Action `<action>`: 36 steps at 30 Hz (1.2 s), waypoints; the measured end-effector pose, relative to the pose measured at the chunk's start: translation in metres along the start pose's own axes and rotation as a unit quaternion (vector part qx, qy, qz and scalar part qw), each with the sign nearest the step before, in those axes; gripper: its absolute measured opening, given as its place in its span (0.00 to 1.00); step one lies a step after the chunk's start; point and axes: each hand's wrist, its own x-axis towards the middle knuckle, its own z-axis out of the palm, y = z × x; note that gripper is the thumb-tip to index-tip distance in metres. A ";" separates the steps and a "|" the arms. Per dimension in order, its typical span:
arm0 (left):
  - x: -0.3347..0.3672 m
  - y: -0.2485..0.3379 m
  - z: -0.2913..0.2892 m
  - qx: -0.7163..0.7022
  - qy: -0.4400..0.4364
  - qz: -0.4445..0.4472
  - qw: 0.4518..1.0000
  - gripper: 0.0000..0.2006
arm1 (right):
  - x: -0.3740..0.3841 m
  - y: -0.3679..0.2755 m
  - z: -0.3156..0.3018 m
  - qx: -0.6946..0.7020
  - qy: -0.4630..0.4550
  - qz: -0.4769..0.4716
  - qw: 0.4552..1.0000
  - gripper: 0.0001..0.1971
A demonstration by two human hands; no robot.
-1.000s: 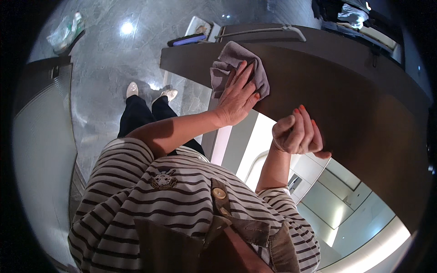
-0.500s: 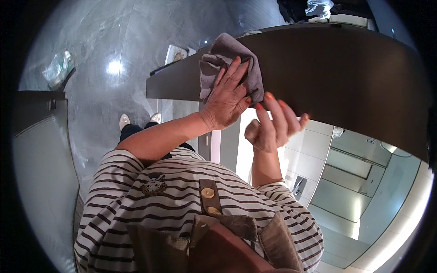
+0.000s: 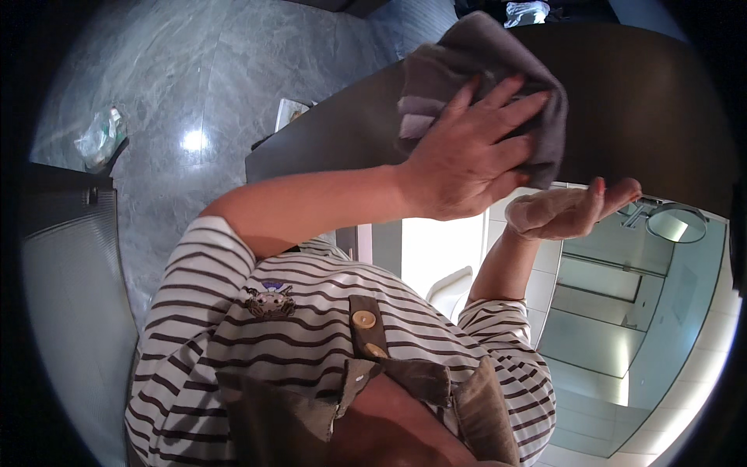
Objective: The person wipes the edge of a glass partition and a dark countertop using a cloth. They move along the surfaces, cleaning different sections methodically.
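Observation:
A grey-purple cloth (image 3: 486, 47) lies spread against a long dark panel (image 3: 646, 101). Fingers spread, my left hand (image 3: 467, 159) presses the cloth flat onto the panel and keeps hold of it; part of the cloth is hidden under the palm. Just right of and below it, my right hand (image 3: 564, 212) is held by the panel's lower edge. Its fingers are extended and it has nothing in it. Whether its fingertips touch the panel I cannot tell.
Beyond the panel's lower edge are a light-tiled room with glass panes (image 3: 591, 342) and a round mirror (image 3: 677, 223). A ribbed panel (image 3: 74, 257) stands at left. A clear plastic bag (image 3: 99, 140) and a white tray-like object (image 3: 289, 114) are near the grey floor (image 3: 156, 93).
My left hand has slid the cloth to the right and slightly up along the panel. My right hand has also moved right, its fingers now pointing more to the right.

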 end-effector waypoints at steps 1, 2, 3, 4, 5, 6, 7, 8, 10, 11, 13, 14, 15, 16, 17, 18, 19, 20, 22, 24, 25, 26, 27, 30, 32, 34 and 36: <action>0.009 0.003 0.001 0.005 0.008 0.004 1.000 0.17 | -0.003 0.009 0.001 0.034 -0.009 -0.005 0.999 0.30; 0.015 0.005 0.003 0.008 0.011 0.005 1.000 0.18 | -0.004 0.010 0.005 0.044 -0.019 0.003 0.999 0.31; 0.024 0.009 0.005 0.008 0.023 0.000 1.000 0.18 | -0.002 0.011 0.008 0.044 -0.033 0.008 0.998 0.32; 0.032 0.013 0.009 0.007 0.036 -0.005 0.999 0.18 | 0.002 0.009 0.009 0.042 -0.044 0.014 0.998 0.32; 0.038 0.015 0.008 0.011 0.050 -0.007 0.999 0.18 | 0.006 0.007 0.012 0.034 -0.047 0.017 0.998 0.33; 0.042 0.016 0.007 0.012 0.049 -0.006 0.999 0.18 | 0.011 0.004 0.014 0.022 -0.047 0.018 0.998 0.34; 0.046 0.016 0.005 0.013 0.048 -0.006 0.999 0.18 | 0.015 0.001 0.016 0.006 -0.047 0.019 0.999 0.35; 0.047 0.015 0.005 0.007 0.045 -0.007 0.999 0.18 | 0.017 -0.002 0.014 -0.016 -0.053 0.020 0.998 0.35; 0.036 0.009 0.003 0.014 0.026 -0.027 0.999 0.19 | 0.019 -0.006 0.009 -0.055 -0.061 0.021 0.996 0.37; 0.028 0.002 0.002 0.019 0.014 -0.034 0.999 0.19 | 0.018 -0.007 0.008 -0.066 -0.063 0.021 0.996 0.37; 0.005 -0.013 0.003 0.033 0.010 -0.073 0.997 0.20 | 0.021 -0.009 0.007 -0.080 -0.062 0.025 0.995 0.38; -0.008 -0.020 0.004 0.037 0.007 -0.093 0.995 0.21 | 0.021 -0.010 0.007 -0.085 -0.066 0.027 0.994 0.39; -0.020 -0.025 0.004 0.034 0.001 -0.096 0.995 0.21 | 0.021 -0.009 0.007 -0.091 -0.068 0.029 0.993 0.39; -0.031 -0.029 0.002 0.031 -0.005 -0.099 0.995 0.21 | 0.019 -0.008 0.007 -0.087 -0.070 0.029 0.993 0.41; -0.039 -0.032 0.000 0.030 -0.010 -0.103 0.994 0.22 | 0.015 -0.006 0.007 -0.082 -0.071 0.029 0.994 0.43; -0.045 -0.032 0.000 0.029 -0.016 -0.106 0.994 0.22 | 0.013 -0.005 0.007 -0.077 -0.071 0.030 0.994 0.44; -0.051 -0.031 0.000 0.029 -0.022 -0.110 0.993 0.22 | 0.013 -0.005 0.007 -0.067 -0.075 0.028 0.995 0.45; -0.053 -0.029 0.000 0.029 -0.028 -0.113 0.993 0.22 | 0.014 -0.005 0.006 -0.057 -0.078 0.027 0.995 0.45; -0.050 -0.027 0.001 0.027 -0.048 -0.086 0.995 0.21 | 0.015 -0.004 0.005 -0.037 -0.082 0.026 0.996 0.45; -0.037 -0.023 -0.001 0.008 -0.055 -0.042 0.998 0.21 | 0.013 -0.004 0.005 -0.015 -0.082 0.029 0.996 0.46; -0.027 -0.018 -0.003 0.008 -0.065 -0.030 0.997 0.20 | 0.012 -0.004 0.004 -0.004 -0.083 0.032 0.996 0.47; -0.015 -0.015 -0.004 0.009 -0.054 -0.018 0.998 0.21 | 0.014 -0.003 0.007 0.009 -0.077 0.031 0.997 0.48; -0.006 -0.010 0.000 0.002 -0.046 -0.008 0.999 0.21 | 0.012 -0.003 0.006 0.019 -0.074 0.041 0.996 0.49; 0.019 0.002 0.012 -0.004 -0.014 0.029 0.999 0.22 | 0.010 -0.002 0.006 0.051 -0.064 0.061 0.995 0.47; 0.033 0.012 0.011 -0.011 -0.012 0.041 0.999 0.22 | 0.011 -0.005 0.006 0.062 -0.059 0.072 0.994 0.45; 0.040 0.013 0.013 0.000 0.017 0.050 0.999 0.23 | 0.011 -0.011 0.010 0.073 -0.047 0.082 0.993 0.43; 0.051 0.010 0.019 -0.008 0.041 0.047 0.998 0.24 | 0.013 -0.010 0.009 0.082 -0.040 0.094 0.991 0.41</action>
